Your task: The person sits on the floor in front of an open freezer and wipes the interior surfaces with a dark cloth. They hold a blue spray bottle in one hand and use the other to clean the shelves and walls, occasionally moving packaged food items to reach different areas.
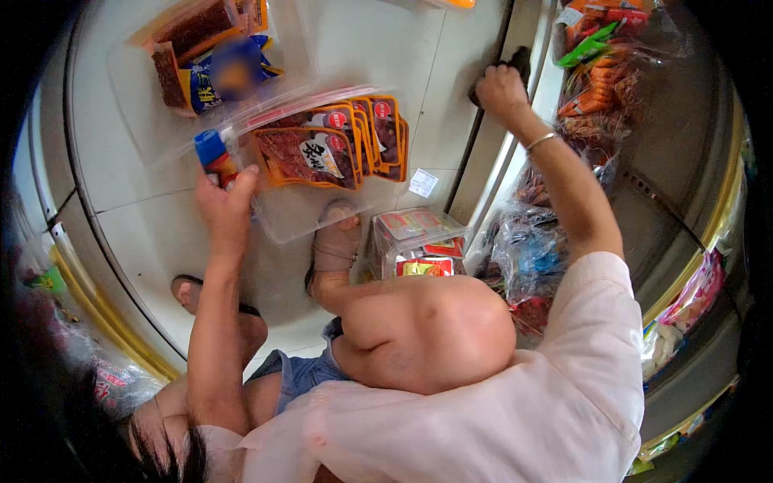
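My left hand (223, 196) grips a small bottle or can with a blue cap (209, 145) and a red and yellow body. Just right of it, a clear plastic box (296, 220) holds several orange-edged snack packets (311, 154). Whether the hand also touches the box's edge is unclear. Up and to the right, my right hand (504, 90) presses a dark cloth (520, 60) against the base ledge (474, 187) of a shelf. The cloth is partly hidden under the fingers.
Another clear container with brown packs and a blue packet (202, 84) stands at upper left. By my knee is a clear box (375, 244) of red packets. A printed paper slip (424, 183) lies on the tiled floor (145, 235). Bagged goods (595, 90) line the right shelf.
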`<state>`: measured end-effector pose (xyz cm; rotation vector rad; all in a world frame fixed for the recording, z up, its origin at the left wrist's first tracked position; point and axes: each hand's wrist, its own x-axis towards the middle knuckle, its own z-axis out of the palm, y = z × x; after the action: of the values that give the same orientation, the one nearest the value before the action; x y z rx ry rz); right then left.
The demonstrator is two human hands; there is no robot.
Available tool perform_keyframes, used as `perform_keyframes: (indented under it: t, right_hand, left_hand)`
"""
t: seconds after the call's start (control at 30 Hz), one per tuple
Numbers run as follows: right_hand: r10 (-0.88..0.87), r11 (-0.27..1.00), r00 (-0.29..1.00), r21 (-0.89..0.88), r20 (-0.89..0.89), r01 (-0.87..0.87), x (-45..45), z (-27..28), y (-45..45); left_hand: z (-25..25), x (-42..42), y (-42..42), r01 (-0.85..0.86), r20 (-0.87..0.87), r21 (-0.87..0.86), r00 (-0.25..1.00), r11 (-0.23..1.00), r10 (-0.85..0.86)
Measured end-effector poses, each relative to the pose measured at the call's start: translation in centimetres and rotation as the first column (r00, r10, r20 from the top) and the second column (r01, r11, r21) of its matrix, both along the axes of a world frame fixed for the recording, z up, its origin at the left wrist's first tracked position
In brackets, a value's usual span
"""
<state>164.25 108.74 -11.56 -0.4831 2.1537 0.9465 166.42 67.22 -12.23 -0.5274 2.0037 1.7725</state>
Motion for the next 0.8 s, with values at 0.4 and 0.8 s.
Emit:
perform_keyframes:
  t: [0.4,0.8]
  right_hand:
    - [-0.584,0.309,0.527,-0.431,0.617,0.848,6.1,1.2,-9.2]
    - [-0.014,0.957,0.824,-0.246,-0.566,-0.152,-7.5,1.5,2.5]
  left_hand:
    - [-0.5,0.9,-0.9,0.012,0.091,0.064,0.996,0.998,-0.017]
    - [-0.4,-0.1,0.0,0.029,-0.067,0.016,0.997,0.999,-0.028]
